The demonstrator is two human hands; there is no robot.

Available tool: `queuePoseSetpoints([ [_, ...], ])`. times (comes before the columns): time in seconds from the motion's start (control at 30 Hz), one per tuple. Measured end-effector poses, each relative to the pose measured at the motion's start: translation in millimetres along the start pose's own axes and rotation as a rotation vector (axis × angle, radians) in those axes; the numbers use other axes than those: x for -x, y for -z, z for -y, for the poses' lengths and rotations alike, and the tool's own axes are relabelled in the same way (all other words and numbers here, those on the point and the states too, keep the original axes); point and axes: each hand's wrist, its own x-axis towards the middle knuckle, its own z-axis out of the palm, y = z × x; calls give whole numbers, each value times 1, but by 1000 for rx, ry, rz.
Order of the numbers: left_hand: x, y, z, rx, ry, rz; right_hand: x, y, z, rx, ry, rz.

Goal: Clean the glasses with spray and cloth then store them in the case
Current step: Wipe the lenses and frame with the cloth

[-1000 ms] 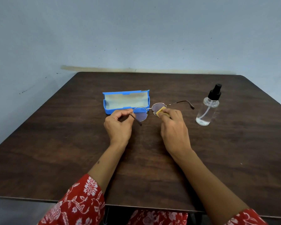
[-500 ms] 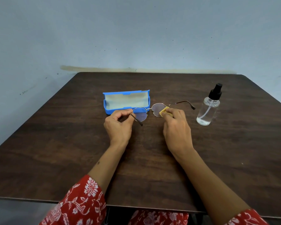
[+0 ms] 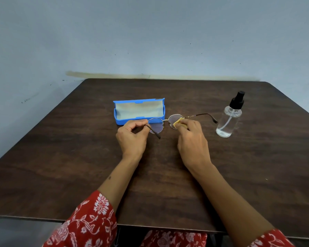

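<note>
At frame centre on the dark wooden desk [image 3: 168, 175], my left hand [image 3: 132, 138] pinches the round wire-rimmed glasses [image 3: 166, 121] by a temple while my right hand [image 3: 191, 138] grips a yellow cloth [image 3: 178, 123], wiping one lens; the other lens likely follows, then the open blue plastic case [image 3: 139, 111] behind.

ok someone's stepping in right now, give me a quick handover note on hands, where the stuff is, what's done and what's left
Left hand: pinches the glasses by the near temple arm, holding them just above the table.
Right hand: presses a yellow cloth on the right-side lens.
Spray bottle: upright, to the right of the glasses, untouched.
Blue case: open behind the left hand, nothing in it.
Done: wiping is under way; whether spray was applied cannot be told.
Left: finish both lenses, fold the arms, place the glasses in the case, close it.
</note>
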Motion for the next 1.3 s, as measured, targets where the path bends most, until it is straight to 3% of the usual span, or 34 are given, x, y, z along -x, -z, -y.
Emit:
queuePoseSetpoints([
  [0.23, 1, 1, -2, 6, 4, 4, -2, 0, -4, -11, -58, -28],
  [0.4, -1, 1, -2, 4, 4, -1, -1, -2, 3, 9, 53, -24],
  [0.57, 0, 0, -3, 7, 5, 10, -3, 0, -4, 14, -28, -64],
  [0.73, -1, 0, -1, -4, 6, 5, -2, -6, 1, -23, 96, -88],
  [0.9, 0, -1, -3, 3, 6, 23, -6, -4, -4, -64, 2, -157],
  [1.03, 0, 0, -1, 2, -5, 34, -3, -5, -1, -138, 99, -146],
  [1.3, 0, -1, -1, 10, 3, 44, -5, -5, -4, -179, 47, -193],
])
